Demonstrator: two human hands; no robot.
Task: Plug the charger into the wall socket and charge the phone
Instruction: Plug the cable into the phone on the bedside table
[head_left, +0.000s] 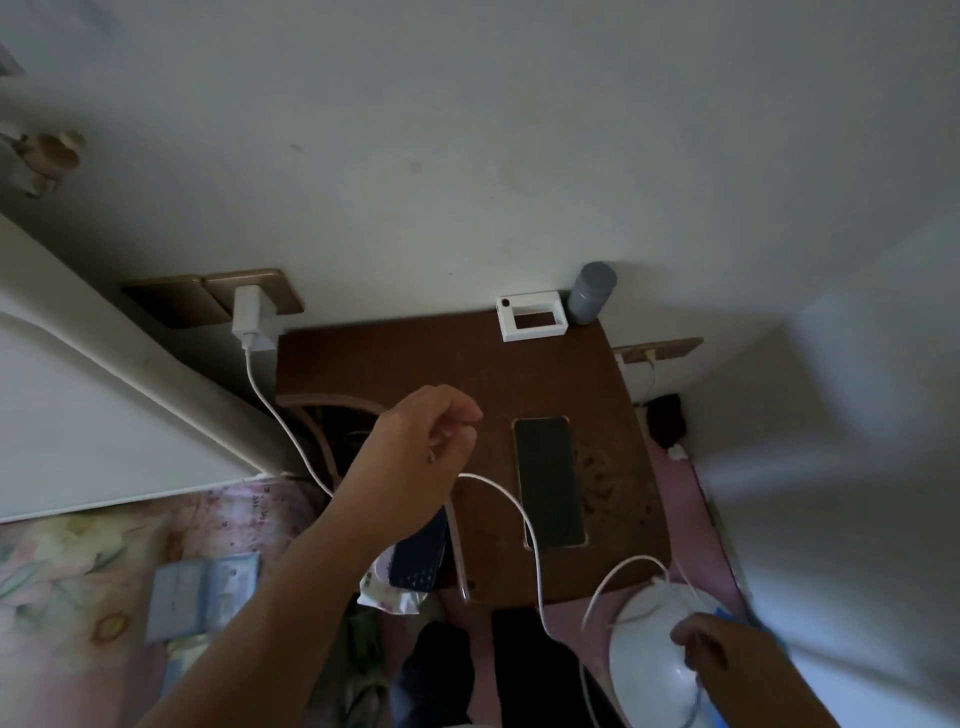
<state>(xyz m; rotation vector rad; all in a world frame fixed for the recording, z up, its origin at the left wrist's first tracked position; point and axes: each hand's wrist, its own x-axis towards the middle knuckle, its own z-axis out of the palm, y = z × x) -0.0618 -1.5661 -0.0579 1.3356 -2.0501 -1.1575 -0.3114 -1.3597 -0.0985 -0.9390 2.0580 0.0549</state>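
Observation:
A white charger (250, 317) sits plugged into a gold-framed wall socket (270, 291) at the left of the brown bedside table (415, 364). Its white cable (519, 512) runs down, under my left arm and across the table's front. My left hand (423, 447) hovers over the table's left part, fingers pinched on the cable. The phone (548, 480) lies face up, dark, on the table to the right of that hand. My right hand (727, 660) is low at the right, closed on the cable's far stretch; the plug end is hidden.
A white frame-shaped box (530, 317) and a grey canister (592, 293) stand at the table's back against the wall. A second socket (660, 351) is on the right. A white round object (654, 649) sits under my right hand. A flowered bed (104, 571) lies left.

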